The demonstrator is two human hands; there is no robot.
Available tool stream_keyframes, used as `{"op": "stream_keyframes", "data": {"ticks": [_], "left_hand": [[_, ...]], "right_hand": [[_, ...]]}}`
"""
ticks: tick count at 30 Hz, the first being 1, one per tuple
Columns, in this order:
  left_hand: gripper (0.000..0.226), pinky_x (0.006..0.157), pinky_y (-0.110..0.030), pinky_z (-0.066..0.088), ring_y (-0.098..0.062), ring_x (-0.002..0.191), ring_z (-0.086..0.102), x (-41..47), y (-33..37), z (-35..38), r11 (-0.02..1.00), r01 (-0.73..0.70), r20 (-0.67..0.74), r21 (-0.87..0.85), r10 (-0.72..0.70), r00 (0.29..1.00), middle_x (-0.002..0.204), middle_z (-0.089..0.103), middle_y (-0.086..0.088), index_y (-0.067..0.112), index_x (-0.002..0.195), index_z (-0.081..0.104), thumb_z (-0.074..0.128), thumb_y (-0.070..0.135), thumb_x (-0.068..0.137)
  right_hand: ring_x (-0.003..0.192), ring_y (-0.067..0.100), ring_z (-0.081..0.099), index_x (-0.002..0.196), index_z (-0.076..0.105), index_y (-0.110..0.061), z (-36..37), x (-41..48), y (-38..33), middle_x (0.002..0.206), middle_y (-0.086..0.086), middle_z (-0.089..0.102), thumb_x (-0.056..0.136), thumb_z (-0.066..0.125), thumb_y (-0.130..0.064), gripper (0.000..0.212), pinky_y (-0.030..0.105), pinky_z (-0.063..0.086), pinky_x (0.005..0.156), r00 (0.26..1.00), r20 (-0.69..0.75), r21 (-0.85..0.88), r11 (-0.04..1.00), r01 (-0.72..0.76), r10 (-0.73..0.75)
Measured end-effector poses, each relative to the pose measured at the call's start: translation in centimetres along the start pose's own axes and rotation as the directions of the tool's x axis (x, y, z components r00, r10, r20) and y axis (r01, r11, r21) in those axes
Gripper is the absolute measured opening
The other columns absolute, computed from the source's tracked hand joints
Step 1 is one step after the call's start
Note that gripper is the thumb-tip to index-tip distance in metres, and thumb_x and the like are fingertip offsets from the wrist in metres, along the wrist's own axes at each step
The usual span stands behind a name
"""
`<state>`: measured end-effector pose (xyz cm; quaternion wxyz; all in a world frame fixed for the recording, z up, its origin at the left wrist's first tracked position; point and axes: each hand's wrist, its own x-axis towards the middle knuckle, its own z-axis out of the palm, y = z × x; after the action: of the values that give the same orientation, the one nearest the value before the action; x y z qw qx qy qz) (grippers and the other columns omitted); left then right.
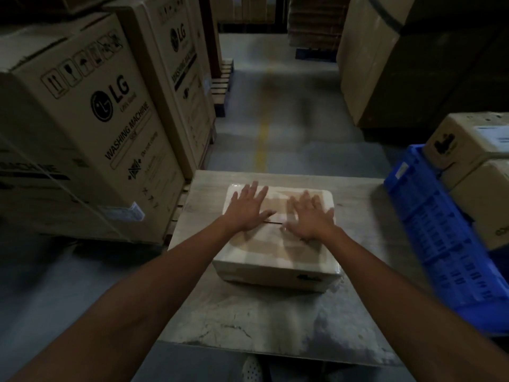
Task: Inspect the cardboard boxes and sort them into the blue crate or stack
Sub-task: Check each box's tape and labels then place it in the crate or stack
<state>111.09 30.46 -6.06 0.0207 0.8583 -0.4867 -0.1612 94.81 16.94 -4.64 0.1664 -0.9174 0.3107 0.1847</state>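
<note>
I have one cardboard box in front of me. It lies flat near the middle of the worktop with its taped top seam facing up. My left hand and right hand both rest palm-down on its lid, side by side, one on each side of the centre. The fingers of both hands are straight and spread. They press on the cardboard and have hold of nothing.

I take this to be the inspection step: I am feeling the lid and the seam before deciding where the box goes. It has not been sorted yet.

The blue crate stands just off the right edge of the worktop, tilted in my wide view. At its far side an upper carton sits on a lower carton. I cannot tell whether that pair is inside the crate or just behind it. Either way, I would guess some boxes have already been dealt with.

I see no other small box waiting on the worktop, though more may lie out of view. The tall washing-machine cartons on my left look like warehouse stock, not part of my job.

For this box I have yet to finish the check, take hold of its sides, and carry it right to the crate or onto the stack.
</note>
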Motion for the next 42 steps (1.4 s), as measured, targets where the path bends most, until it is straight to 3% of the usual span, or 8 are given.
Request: {"op": "stream_keyframes", "data": {"ticks": [7,16,21,26,29,34,38,42], "left_hand": [[0.077,0.120,-0.057,-0.009,-0.027,0.151,-0.023,-0.6,-0.4,3.0,0.998,-0.016,-0.035,0.059,0.018,0.999,0.164,-0.025,-0.002,0.030,0.158,-0.011,0.017,0.069,0.098],[0.083,0.109,-0.054,0.035,-0.045,0.139,0.032,-2.5,0.1,3.2,0.847,0.330,-0.285,-0.416,-0.466,0.837,0.162,0.016,-0.022,0.016,0.157,0.019,0.051,0.061,0.094],[0.069,0.108,-0.043,0.040,-0.039,0.132,0.048,-1.5,-1.5,0.8,0.491,0.290,-0.130,-0.822,-0.656,0.743,0.144,0.052,-0.020,0.007,0.148,0.041,0.062,0.045,0.094],[0.062,0.094,-0.044,0.048,-0.037,0.109,0.059,-1.9,-2.3,-1.2,0.391,0.220,-0.153,-0.894,-0.727,0.669,0.119,0.063,-0.017,0.012,0.114,0.066,0.048,0.064,0.084],[0.040,0.087,-0.045,0.048,-0.032,0.098,0.058,-3.2,-1.4,-3.4,0.291,0.088,-0.187,-0.953,-0.788,0.587,0.104,0.061,-0.010,0.014,0.096,0.054,0.045,0.053,0.099],[0.047,0.079,-0.044,0.053,-0.025,0.095,0.058,-7.9,-0.2,-2.6,0.302,-0.031,-0.265,-0.953,-0.779,0.568,0.107,0.057,-0.011,0.023,0.094,0.045,0.043,0.070,0.090],[0.034,0.070,-0.031,0.055,-0.025,0.098,0.059,-11.8,-0.2,1.9,0.365,-0.051,-0.326,-0.930,-0.749,0.576,0.112,0.054,-0.014,0.012,0.107,0.041,0.057,0.041,0.098],[0.031,0.068,-0.017,0.051,-0.022,0.098,0.057,-15.0,-0.2,4.6,0.455,-0.072,-0.393,-0.888,-0.669,0.631,0.116,0.051,-0.016,0.004,0.117,0.042,0.055,0.026,0.100]], "right_hand": [[0.153,0.028,-0.021,0.161,-0.005,-0.033,1.3,-0.2,2.5,0.166,0.003,-0.026,0.099,0.040,-0.064,0.082,0.063,0.005,0.121,0.999,-0.034,0.048,0.999,-0.015,0.017],[0.155,0.033,0.002,0.162,0.009,-0.026,4.1,-2.7,4.5,0.164,0.009,-0.029,0.097,0.061,-0.047,0.086,0.049,0.026,0.121,0.970,-0.171,0.479,0.875,-0.070,0.171],[0.141,0.035,0.039,0.159,0.022,-0.021,3.1,-3.1,4.5,0.159,0.014,0.029,0.088,0.077,-0.031,0.090,0.042,0.039,0.109,0.908,-0.213,0.822,0.569,-0.033,0.360],[0.122,0.038,0.052,0.153,0.031,-0.025,0.8,-4.1,3.9,0.141,0.019,0.040,0.092,0.068,-0.043,0.073,0.044,0.047,0.101,0.845,-0.285,0.809,0.586,-0.040,0.452],[0.105,0.030,0.058,0.137,0.048,-0.017,-1.2,-5.3,2.8,0.130,0.014,0.053,0.097,0.055,-0.054,0.054,0.034,0.044,0.081,0.761,-0.343,0.842,0.539,-0.011,0.551],[0.089,0.018,0.056,0.114,0.053,-0.015,-1.1,-7.8,0.7,0.107,0.002,0.058,0.096,0.053,-0.060,0.048,0.030,0.037,0.063,0.648,-0.277,0.954,0.282,0.100,0.710],[0.094,0.020,0.062,0.109,0.048,-0.015,3.0,-9.4,-0.3,0.110,0.006,0.061,0.096,0.063,-0.041,0.033,0.026,0.049,0.067,0.638,-0.301,0.953,0.253,0.168,0.709],[0.098,0.026,0.064,0.107,0.043,-0.018,6.3,-10.7,0.2,0.113,0.009,0.061,0.092,0.061,-0.035,0.028,0.044,0.057,0.080,0.650,-0.316,0.945,0.294,0.146,0.691]]}}
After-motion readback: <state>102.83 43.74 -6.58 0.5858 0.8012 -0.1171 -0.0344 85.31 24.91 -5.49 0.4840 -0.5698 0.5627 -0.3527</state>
